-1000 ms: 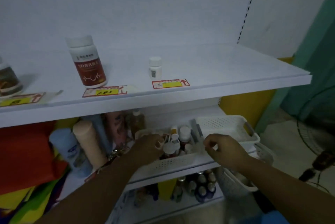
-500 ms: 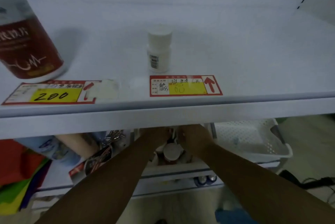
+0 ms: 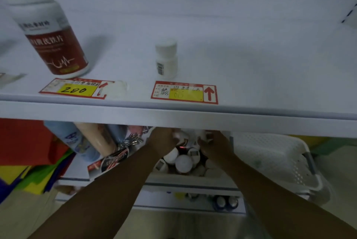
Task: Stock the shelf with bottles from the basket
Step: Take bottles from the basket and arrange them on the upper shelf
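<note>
The white upper shelf (image 3: 251, 64) carries a big red-labelled bottle (image 3: 54, 41) at the left and a small white bottle (image 3: 166, 59) in the middle. Below it a white basket (image 3: 193, 177) holds several small white-capped bottles (image 3: 183, 161). My left hand (image 3: 164, 140) and my right hand (image 3: 214, 144) are both in the basket, close together, fingers curled among white bottles. The upper shelf's front edge hides the fingertips, so I cannot tell what either hand holds.
Two red and yellow price tags (image 3: 183, 92) lie along the shelf's front edge. An empty white basket (image 3: 280, 161) stands to the right of the full one. Tubes, packets and coloured bags (image 3: 87, 142) crowd the lower shelf's left. More bottles (image 3: 226, 202) stand lower down.
The view has closed in on the upper shelf. Both hands have moved together and deeper into the basket, under the shelf's front edge.
</note>
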Available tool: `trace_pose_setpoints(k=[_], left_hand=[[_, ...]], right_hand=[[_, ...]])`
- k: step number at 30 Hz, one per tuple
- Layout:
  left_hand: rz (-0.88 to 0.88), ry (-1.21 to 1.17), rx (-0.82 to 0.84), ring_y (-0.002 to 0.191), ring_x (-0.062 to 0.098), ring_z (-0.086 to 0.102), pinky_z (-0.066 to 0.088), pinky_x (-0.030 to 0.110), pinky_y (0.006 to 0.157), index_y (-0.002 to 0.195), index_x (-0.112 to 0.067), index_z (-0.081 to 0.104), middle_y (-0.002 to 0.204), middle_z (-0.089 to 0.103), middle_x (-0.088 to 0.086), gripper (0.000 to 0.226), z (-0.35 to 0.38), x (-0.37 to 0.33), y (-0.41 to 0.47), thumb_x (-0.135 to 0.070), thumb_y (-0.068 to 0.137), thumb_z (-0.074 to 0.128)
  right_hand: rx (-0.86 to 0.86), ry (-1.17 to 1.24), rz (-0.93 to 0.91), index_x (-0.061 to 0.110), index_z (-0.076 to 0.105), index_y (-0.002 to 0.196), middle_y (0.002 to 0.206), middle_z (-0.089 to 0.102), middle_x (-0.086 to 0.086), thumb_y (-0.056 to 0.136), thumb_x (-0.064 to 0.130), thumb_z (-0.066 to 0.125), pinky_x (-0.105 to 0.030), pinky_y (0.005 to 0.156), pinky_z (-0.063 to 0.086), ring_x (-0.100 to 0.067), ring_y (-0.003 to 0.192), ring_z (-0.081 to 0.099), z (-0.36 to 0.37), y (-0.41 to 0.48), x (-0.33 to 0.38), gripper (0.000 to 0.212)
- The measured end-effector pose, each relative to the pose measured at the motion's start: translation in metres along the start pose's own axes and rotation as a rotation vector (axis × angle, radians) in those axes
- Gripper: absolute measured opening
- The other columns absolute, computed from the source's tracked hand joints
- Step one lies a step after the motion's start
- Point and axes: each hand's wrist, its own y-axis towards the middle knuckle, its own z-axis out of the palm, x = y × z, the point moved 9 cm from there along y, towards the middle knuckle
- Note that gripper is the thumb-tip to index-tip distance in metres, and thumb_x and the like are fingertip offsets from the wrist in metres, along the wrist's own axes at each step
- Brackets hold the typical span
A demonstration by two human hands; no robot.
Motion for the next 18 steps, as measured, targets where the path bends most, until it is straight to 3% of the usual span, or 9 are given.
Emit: trace_pose_setpoints(k=[2,5,7,11,14,16,18], left_hand=[[0.003,-0.042,-0.063,0.103,0.025,0.062,0.039,0.021,0.079,0.108,-0.013,0.066,0.111,0.068,0.010,0.028,-0.010,0.004,-0.007,-0.020,0.081,0.064],[0.089,-0.055,-0.114,0.099,0.028,0.064,0.049,0.028,0.085,0.101,-0.009,0.068,0.106,0.070,0.013,0.023,-0.021,-0.007,-0.020,-0.010,0.078,0.065],[0.162,-0.040,-0.222,0.100,0.030,0.064,0.049,0.032,0.087,0.101,-0.006,0.068,0.106,0.070,0.015,0.020,-0.041,-0.026,-0.037,-0.010,0.083,0.060],[0.364,-0.117,-0.412,0.096,0.025,0.063,0.046,0.026,0.085,0.100,-0.005,0.068,0.103,0.070,0.013,0.018,-0.087,-0.068,-0.109,-0.008,0.087,0.057],[0.392,-0.227,-0.524,0.088,0.010,0.059,0.040,0.010,0.075,0.098,-0.016,0.068,0.094,0.066,-0.003,0.021,-0.121,-0.091,-0.169,-0.021,0.088,0.050],[0.349,-0.351,-0.615,0.082,-0.003,0.058,0.041,0.006,0.070,0.090,-0.028,0.065,0.086,0.065,-0.016,0.017,-0.148,-0.101,-0.201,-0.029,0.087,0.048],[0.298,-0.559,-0.696,0.069,-0.004,0.059,0.042,0.005,0.060,0.075,-0.029,0.064,0.070,0.067,-0.014,0.014,-0.177,-0.110,-0.224,-0.034,0.084,0.055]], right_hand=[[0.061,0.243,0.054,0.005,0.054,0.115,0.101,0.066,-0.012,0.082,0.018,0.066,-0.047,0.086,0.054,-0.027,0.090,0.064,-0.005,-0.019,-0.003,0.037],[0.353,0.780,0.198,0.004,0.053,0.121,0.100,0.066,-0.014,0.085,0.002,0.058,-0.036,0.067,0.059,-0.025,0.079,0.066,0.003,-0.060,-0.002,0.036],[0.540,0.971,0.211,0.010,0.058,0.115,0.094,0.072,-0.014,0.082,-0.001,0.053,-0.033,0.060,0.058,-0.027,0.075,0.069,-0.001,-0.095,0.009,0.035],[0.771,1.209,0.213,0.014,0.058,0.114,0.078,0.069,-0.017,0.075,0.009,0.047,-0.027,0.049,0.047,-0.027,0.059,0.062,-0.017,-0.152,0.040,0.041],[0.901,1.291,0.083,0.014,0.071,0.091,0.071,0.065,-0.010,0.083,0.027,0.057,-0.026,0.049,0.040,-0.019,0.055,0.056,-0.034,-0.185,0.082,0.020],[0.881,1.369,-0.013,0.009,0.072,0.082,0.067,0.064,-0.010,0.054,0.028,0.086,-0.026,0.050,0.047,-0.017,0.054,0.057,-0.050,-0.192,0.105,0.037],[0.844,1.484,-0.018,0.002,0.068,0.083,0.069,0.064,-0.015,0.032,0.019,0.094,-0.029,0.053,0.054,-0.020,0.056,0.062,-0.066,-0.196,0.120,0.059]])
